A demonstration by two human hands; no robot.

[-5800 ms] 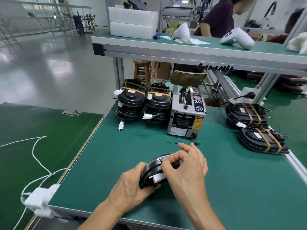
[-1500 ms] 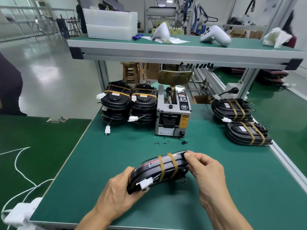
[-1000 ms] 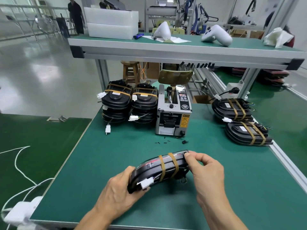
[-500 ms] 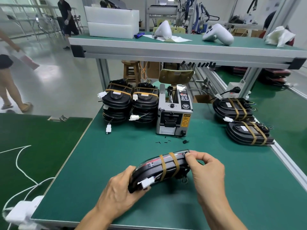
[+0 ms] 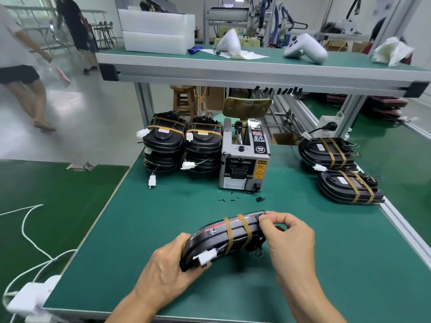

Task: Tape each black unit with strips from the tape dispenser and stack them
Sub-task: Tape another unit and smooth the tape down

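Note:
A black unit point(image 5: 219, 238) with two brown tape strips across it is held on edge above the green table point(image 5: 163, 217). My left hand point(image 5: 168, 269) grips its near left end, beside a white connector point(image 5: 206, 259). My right hand point(image 5: 288, 241) pinches its far right end with thumb and fingers. The grey tape dispenser point(image 5: 245, 157) stands behind, at the table's middle. Two stacks of taped units point(image 5: 163, 145) point(image 5: 203, 145) stand left of the dispenser. Two more taped units point(image 5: 326, 152) point(image 5: 349, 187) lie at the right edge.
A raised shelf point(image 5: 256, 68) crosses above the table's back, carrying white boxes point(image 5: 156, 31) and white controllers point(image 5: 305, 48). Small black scraps point(image 5: 258, 198) lie before the dispenser. White cables point(image 5: 32, 241) trail over the left table. Two people walk at the far left.
The unit, earlier turned end-on between my hands, now shows two tape strips. In the last second the hands and the unit barely shift. People walk past at the left.

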